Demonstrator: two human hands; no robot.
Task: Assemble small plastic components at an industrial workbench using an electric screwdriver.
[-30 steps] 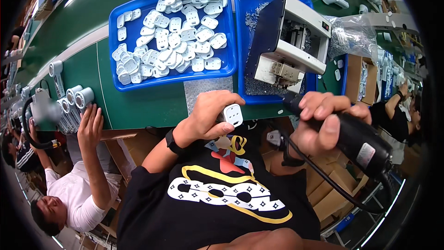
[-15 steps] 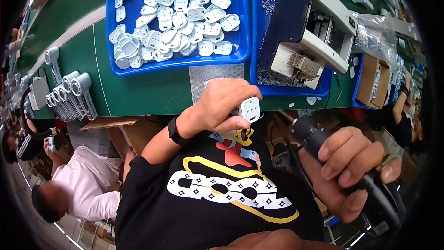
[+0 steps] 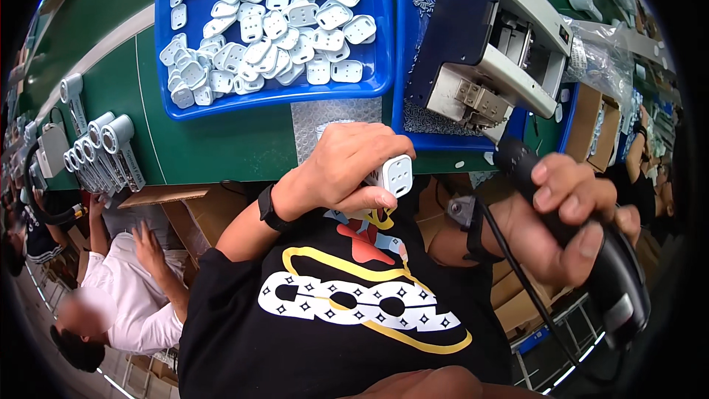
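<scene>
My left hand (image 3: pixel 343 166) is closed around a white handheld device. The device's rounded end cap (image 3: pixel 399 176), with several small holes and a slot, faces right past my fingertips. My right hand (image 3: pixel 565 225) grips a black electric screwdriver (image 3: pixel 624 281), its cord hanging below. The screwdriver's front end points up and left, close to the metal outlet of a screw feeder (image 3: pixel 484 100). Whether its tip touches the outlet, I cannot tell. My left fingers hide most of the device's body.
A blue tray (image 3: pixel 277 100) holds many loose white caps. The feeder stands in another blue tray (image 3: pixel 443 142) with loose screws. Several white handled devices (image 3: pixel 118 137) line the left table edge. An open cardboard box (image 3: pixel 594 125) is at right. A co-worker (image 3: pixel 133 288) sits at left.
My right hand has raised the electric screwdriver up toward the screw feeder. My left hand keeps nearly the same place with the device. The co-worker at left has lifted a hand.
</scene>
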